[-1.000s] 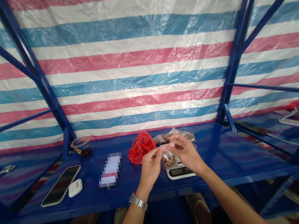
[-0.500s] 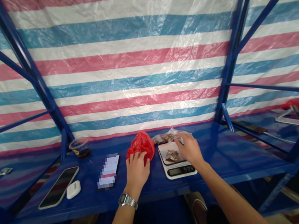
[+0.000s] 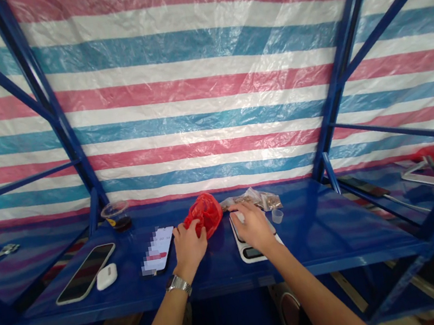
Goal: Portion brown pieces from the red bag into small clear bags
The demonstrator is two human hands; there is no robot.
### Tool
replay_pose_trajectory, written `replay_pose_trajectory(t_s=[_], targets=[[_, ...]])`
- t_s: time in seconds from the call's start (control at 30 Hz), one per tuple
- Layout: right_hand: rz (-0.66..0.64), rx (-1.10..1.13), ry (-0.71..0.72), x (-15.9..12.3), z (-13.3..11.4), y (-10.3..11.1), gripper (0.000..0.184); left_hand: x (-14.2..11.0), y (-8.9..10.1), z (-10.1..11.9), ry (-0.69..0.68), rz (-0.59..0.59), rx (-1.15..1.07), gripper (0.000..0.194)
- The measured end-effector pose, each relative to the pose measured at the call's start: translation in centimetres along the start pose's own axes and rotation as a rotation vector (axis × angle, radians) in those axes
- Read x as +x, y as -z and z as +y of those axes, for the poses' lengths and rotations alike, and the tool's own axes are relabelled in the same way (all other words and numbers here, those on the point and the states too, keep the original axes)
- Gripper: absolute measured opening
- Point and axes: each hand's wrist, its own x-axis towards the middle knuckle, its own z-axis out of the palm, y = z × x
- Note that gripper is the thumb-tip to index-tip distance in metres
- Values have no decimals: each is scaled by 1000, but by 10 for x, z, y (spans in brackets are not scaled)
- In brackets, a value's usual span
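My left hand (image 3: 191, 244), a watch on its wrist, is at the left side of a crumpled red plastic bag (image 3: 210, 216). Its fingertips touch the bag, with thumb and fingers apart. Over a white kitchen scale (image 3: 252, 256) hovers my right hand (image 3: 253, 225), thumb and forefinger spread, covering most of the weighing plate. Whatever lies beneath that palm is hidden. Small clear bags of brown pieces (image 3: 270, 200) lie behind the scale. Just right of the scale stands a small clear cup (image 3: 277, 216).
Left of the red bag lie a phone with a lit screen (image 3: 160, 248), a dark phone (image 3: 88, 271) and a white earbud case (image 3: 106, 276). A plastic cup of dark liquid (image 3: 117, 218) stands behind them. Blue metal posts (image 3: 327, 106) flank the shelf; a cable (image 3: 409, 204) runs right.
My right hand has moved left across the scale, covering the small bag seen on its plate and uncovering the small cup. My left hand has shifted left on the red bag.
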Motion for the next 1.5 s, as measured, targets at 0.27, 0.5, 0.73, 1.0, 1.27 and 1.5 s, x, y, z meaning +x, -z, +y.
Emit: replay_pose_trajectory(t_s=[0.27, 0.5, 0.73, 1.0, 1.27, 1.5], targets=[[-283, -202, -98, 30, -34, -56, 40, 6, -18, -14, 66, 4, -104, 32], [-330, -301, 7, 12, -50, -54, 47, 24, -13, -22, 3, -50, -295, 50], [-322, -415, -10, -7, -48, -19, 45, 14, 22, -42, -32, 60, -169, 47], [-87, -80, -10, -4, -22, 6, 38, 2, 26, -37, -206, 63, 76, 46], [274, -200, -441, -8, 81, 69, 34, -18, 34, -6, -236, 78, -41, 26], [80, -220, -495, -35, 149, 67, 42, -38, 32, 30, -398, -179, -186, 27]])
